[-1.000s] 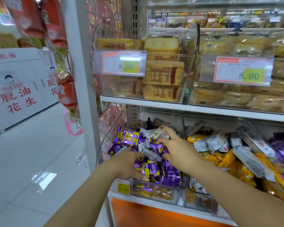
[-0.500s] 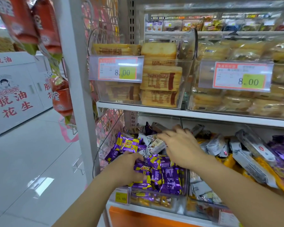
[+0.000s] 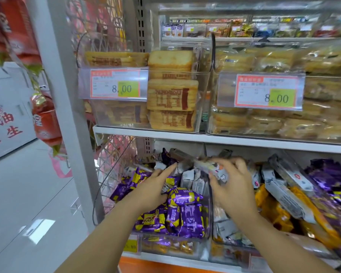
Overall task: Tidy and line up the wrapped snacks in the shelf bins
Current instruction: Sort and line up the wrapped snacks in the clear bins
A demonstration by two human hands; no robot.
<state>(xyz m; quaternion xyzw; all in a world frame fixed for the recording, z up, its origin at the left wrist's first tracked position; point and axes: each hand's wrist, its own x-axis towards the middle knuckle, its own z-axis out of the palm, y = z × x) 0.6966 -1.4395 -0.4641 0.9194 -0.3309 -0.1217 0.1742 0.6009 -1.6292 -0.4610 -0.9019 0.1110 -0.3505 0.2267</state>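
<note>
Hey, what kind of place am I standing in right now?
Most likely a grocery or snack shop: price tags marked 8.00 on clear shelf bins, stacked wrapped cakes, and purple wrapped snacks piled below.

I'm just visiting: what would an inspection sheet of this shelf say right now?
Surface: white shelf board carrying clear bins; lower bin heaped.
Job's things: purple wrapped snacks jumbled with grey wrapped snacks.
Clutter: orange packets mixed into the next bin.
Hands: left hand open, resting on the purple pile; right hand gripping a grey snack bar.
Cables: nothing seen.
Surroundings: biscuit packs above, price tags reading 8.00, glossy floor.
</note>
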